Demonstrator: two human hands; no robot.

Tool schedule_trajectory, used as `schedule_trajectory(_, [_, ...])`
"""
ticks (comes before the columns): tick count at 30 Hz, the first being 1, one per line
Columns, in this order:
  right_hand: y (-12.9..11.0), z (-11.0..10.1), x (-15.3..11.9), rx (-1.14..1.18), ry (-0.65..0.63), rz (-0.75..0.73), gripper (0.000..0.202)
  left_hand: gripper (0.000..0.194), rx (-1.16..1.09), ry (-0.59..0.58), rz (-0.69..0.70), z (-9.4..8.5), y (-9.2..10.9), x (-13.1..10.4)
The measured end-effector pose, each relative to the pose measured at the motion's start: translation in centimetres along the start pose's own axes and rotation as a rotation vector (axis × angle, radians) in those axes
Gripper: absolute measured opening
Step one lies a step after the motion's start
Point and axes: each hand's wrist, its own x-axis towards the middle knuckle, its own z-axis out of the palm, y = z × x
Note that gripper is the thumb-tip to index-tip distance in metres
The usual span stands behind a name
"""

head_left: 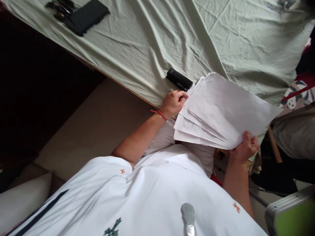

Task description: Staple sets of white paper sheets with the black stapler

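Observation:
A fanned stack of white paper sheets (228,105) is held between my two hands, over the near edge of the cloth-covered surface. My right hand (246,146) grips the stack's near right corner, thumb on top. My left hand (174,104), with a red string on its wrist, is closed with curled fingers at the left edge of the sheets. Printed text shows on one lower sheet; the top one looks blank. Just beyond my left fingers lies a black oblong object (179,79) that looks like a stapler.
A wrinkled pale green cloth (137,42) covers the surface. A flat black case-like object (87,16) lies at the far left beside a dark tangled item (62,8). At lower right stands a metal-framed green thing (292,213). A panda-patterned item (297,95) is at the right.

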Motion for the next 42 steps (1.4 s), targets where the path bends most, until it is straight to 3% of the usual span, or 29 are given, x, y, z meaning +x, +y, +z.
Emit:
schedule_trajectory(21, [0.08,-0.11,0.00,0.023,-0.013,-0.001,0.028,0.008,0.118,-0.080,-0.051,0.03,0.47,0.05])
schedule_trajectory(32, [0.11,0.10,-0.18,0.014,-0.017,-0.024,0.030,0.031,0.126,-0.017,-0.026,0.34,0.33,-0.05])
schedule_trajectory(39, [0.15,0.17,-0.10,0.005,-0.008,-0.026,0.029,0.030,0.089,0.029,0.003,0.47,0.05,-0.18])
schedule_trajectory(42, [0.01,0.26,-0.16,0.013,-0.012,-0.022,0.029,0.019,0.044,0.045,0.014,0.40,-0.09,-0.27])
